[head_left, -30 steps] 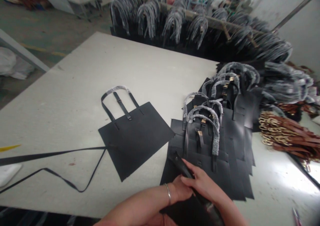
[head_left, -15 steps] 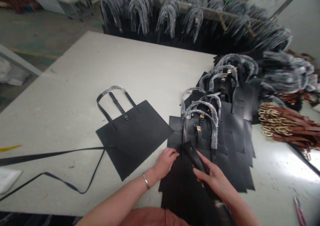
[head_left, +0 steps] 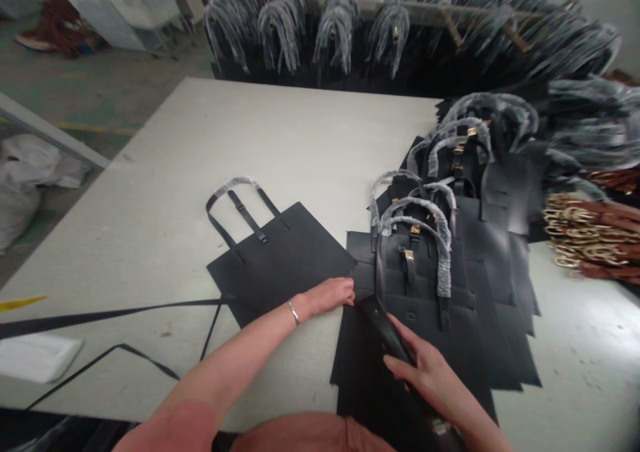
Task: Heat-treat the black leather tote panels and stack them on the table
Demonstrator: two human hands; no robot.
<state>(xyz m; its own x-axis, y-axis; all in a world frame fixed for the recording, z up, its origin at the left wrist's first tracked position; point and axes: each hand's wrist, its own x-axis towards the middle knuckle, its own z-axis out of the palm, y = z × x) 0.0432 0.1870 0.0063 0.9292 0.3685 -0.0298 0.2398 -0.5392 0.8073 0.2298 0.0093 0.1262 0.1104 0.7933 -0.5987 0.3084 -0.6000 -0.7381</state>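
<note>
My right hand (head_left: 423,365) is wrapped round a thick black leather strap (head_left: 380,322), which runs down toward my body; its lower end blurs into the dark leather. My left hand (head_left: 337,293) has its fingers pinched together by the upper left edge of the front black leather panel (head_left: 357,365); what they grip, if anything, is hidden. To the left, partly behind my left forearm, lies a flat black bag panel (head_left: 295,252) with a handle (head_left: 235,182) wrapped in clear plastic. Overlapping bag panels with wrapped handles (head_left: 443,259) and gold buckles (head_left: 410,255) spread out on the right.
The pale table (head_left: 150,239) carries a long black strap (head_left: 125,312), a white block (head_left: 40,355) and a yellow strip (head_left: 23,303) at left. Brown straps with gold clasps (head_left: 585,232) lie at right. Behind the table, a rack (head_left: 425,12) holds many wrapped handles.
My left hand has closed more tightly and sits slightly higher, its forearm now crossing the left bag panel. My right hand keeps its grip on the strap. The view has shifted a little.
</note>
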